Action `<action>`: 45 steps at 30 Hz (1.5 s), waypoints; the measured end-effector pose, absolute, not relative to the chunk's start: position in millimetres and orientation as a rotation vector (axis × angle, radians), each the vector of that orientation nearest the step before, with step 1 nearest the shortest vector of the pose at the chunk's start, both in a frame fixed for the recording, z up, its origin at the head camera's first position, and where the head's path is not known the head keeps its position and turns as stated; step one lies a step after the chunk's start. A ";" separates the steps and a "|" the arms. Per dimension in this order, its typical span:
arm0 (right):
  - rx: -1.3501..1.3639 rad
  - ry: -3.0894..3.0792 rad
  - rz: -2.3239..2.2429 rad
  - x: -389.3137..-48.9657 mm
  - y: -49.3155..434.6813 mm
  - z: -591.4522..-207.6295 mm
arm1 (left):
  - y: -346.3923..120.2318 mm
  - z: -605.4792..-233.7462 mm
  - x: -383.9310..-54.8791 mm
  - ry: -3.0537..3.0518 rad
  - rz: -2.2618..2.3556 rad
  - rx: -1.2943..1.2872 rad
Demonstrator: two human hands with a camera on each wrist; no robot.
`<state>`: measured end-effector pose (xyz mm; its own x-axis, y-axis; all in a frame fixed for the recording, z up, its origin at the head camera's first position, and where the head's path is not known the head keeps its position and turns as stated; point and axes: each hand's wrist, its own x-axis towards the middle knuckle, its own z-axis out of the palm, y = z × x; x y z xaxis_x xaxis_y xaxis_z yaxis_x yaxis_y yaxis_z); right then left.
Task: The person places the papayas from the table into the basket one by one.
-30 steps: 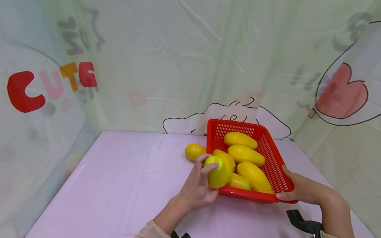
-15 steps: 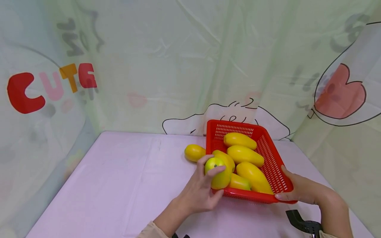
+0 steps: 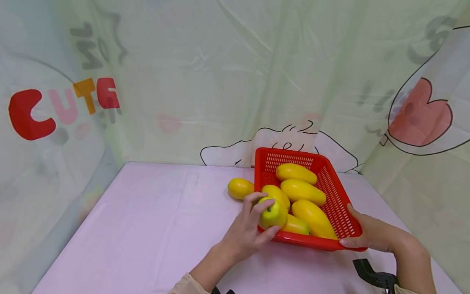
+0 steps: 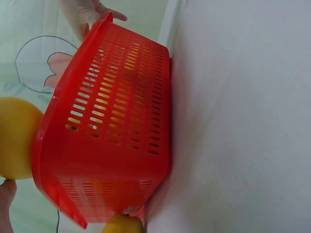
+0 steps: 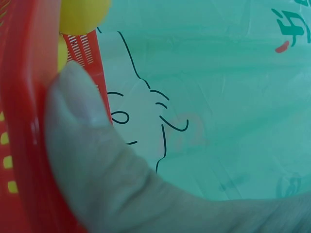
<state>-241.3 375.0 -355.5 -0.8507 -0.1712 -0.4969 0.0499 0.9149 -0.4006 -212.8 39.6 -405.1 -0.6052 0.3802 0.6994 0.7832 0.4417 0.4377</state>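
Observation:
My left hand (image 3: 244, 230) holds a yellow-green mango (image 3: 273, 215) over the near left corner of a red plastic basket (image 3: 343, 183), fingers on its far side and thumb below. The mango's stem end faces me. In the left wrist view this mango (image 4: 18, 138) is at the basket's rim, with a fingertip (image 4: 7, 191) against it. Several yellow mangoes (image 3: 302, 192) lie inside the basket. My right hand (image 3: 378, 232) grips the basket's near right corner, its thumb (image 5: 80, 126) lying over the rim in the right wrist view.
Another yellow mango (image 3: 240, 188) lies on the table outside the basket's left side. The pale tablecloth (image 3: 147, 228) stretches left of the basket. A printed curtain (image 3: 205, 81) hangs behind and at both sides.
My left hand has turned the mango and brought it slightly right and lower at the basket's corner, its stem end coming into view. The right hand and basket have hardly moved.

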 end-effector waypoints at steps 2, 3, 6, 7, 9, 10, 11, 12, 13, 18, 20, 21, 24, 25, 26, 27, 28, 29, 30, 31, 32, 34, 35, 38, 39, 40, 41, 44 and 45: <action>-0.081 2.536 -0.540 -241.3 374.9 -355.8 | 38.5 -404.0 -212.7 -2.217 -1.073 -0.957; -0.078 2.538 -0.536 -241.4 375.0 -356.0 | 38.1 -403.7 -213.0 -2.226 -1.085 -0.950; -0.079 2.544 -0.529 -241.2 375.1 -356.2 | 37.1 -403.7 -213.6 -2.259 -1.082 -0.932; -0.082 2.544 -0.528 -241.2 375.2 -356.1 | 37.2 -404.2 -213.6 -2.271 -1.064 -0.929; -0.089 2.542 -0.533 -241.0 375.3 -355.8 | 37.5 -405.1 -213.8 -2.300 -1.041 -0.923; -0.091 2.541 -0.537 -241.0 375.4 -355.7 | 37.6 -405.6 -213.8 -2.319 -1.033 -0.918; -0.094 2.539 -0.541 -241.1 375.5 -355.7 | 37.7 -406.3 -213.9 -2.335 -1.025 -0.913; -0.098 2.538 -0.544 -241.2 375.6 -355.8 | 37.9 -406.8 -214.0 -2.351 -1.012 -0.908; -0.101 2.536 -0.548 -241.2 375.7 -355.9 | 37.9 -407.3 -213.9 -2.375 -1.008 -0.900; -0.110 2.541 -0.543 -242.0 375.8 -356.7 | 37.0 -409.3 -214.2 -2.466 -0.997 -0.882; -0.106 2.543 -0.534 -242.7 375.6 -356.8 | 36.4 -409.1 -214.2 -2.490 -1.010 -0.872; -0.106 2.544 -0.529 -243.0 375.6 -356.7 | 36.0 -408.6 -214.1 -2.496 -1.018 -0.864; -0.103 2.542 -0.525 -243.9 375.7 -356.6 | 34.9 -406.8 -214.2 -2.513 -1.029 -0.833; -0.103 2.541 -0.525 -244.0 375.9 -356.6 | 34.7 -406.2 -214.4 -2.519 -1.031 -0.824; -0.105 2.539 -0.526 -244.0 376.1 -356.6 | 34.6 -405.7 -214.7 -2.525 -1.032 -0.817; -0.104 2.538 -0.526 -244.1 376.3 -356.6 | 34.6 -405.5 -215.0 -2.530 -1.032 -0.813; -0.104 2.537 -0.526 -244.1 376.4 -356.5 | 34.9 -405.6 -215.3 -2.536 -1.028 -0.811; -0.103 2.536 -0.526 -244.2 376.6 -356.5 | 35.2 -405.7 -215.7 -2.538 -1.023 -0.813; -0.105 2.535 -0.527 -244.0 376.9 -356.5 | 35.7 -405.8 -216.0 -2.536 -1.020 -0.818; -0.104 2.534 -0.529 -244.1 377.0 -356.5 | 36.3 -406.2 -216.3 -2.532 -1.016 -0.825; -0.103 2.534 -0.528 -244.2 377.2 -356.5 | 36.9 -406.9 -216.7 -2.525 -1.008 -0.834; -0.099 2.534 -0.530 -244.3 377.6 -356.5 | 37.9 -407.9 -217.2 -2.507 -0.975 -0.853; -0.094 2.535 -0.531 -244.3 377.6 -356.6 | 38.2 -408.2 -217.4 -2.500 -0.959 -0.861; -0.091 2.536 -0.530 -244.7 377.9 -356.6 | 38.7 -408.8 -218.0 -2.486 -0.895 -0.890; -0.091 2.535 -0.532 -244.7 377.8 -356.7 | 38.7 -408.7 -218.1 -2.485 -0.868 -0.899; -0.094 2.535 -0.533 -245.0 377.8 -356.8 | 38.7 -408.9 -218.2 -2.485 -0.837 -0.910; -0.094 2.534 -0.536 -244.9 377.6 -357.0 | 38.6 -409.1 -218.3 -2.484 -0.804 -0.923; -0.103 2.531 -0.543 -245.1 377.5 -357.4 | 38.9 -410.1 -218.4 -2.475 -0.685 -0.967; -0.103 2.531 -0.545 -244.9 377.3 -357.6 | 39.2 -410.0 -218.3 -2.471 -0.656 -0.979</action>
<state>-244.9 377.3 -357.6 -0.8491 -0.1822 -0.4958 0.0379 0.9152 -0.4012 -218.3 39.2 -410.0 -0.6739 0.5252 0.5196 0.7137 0.6444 0.2744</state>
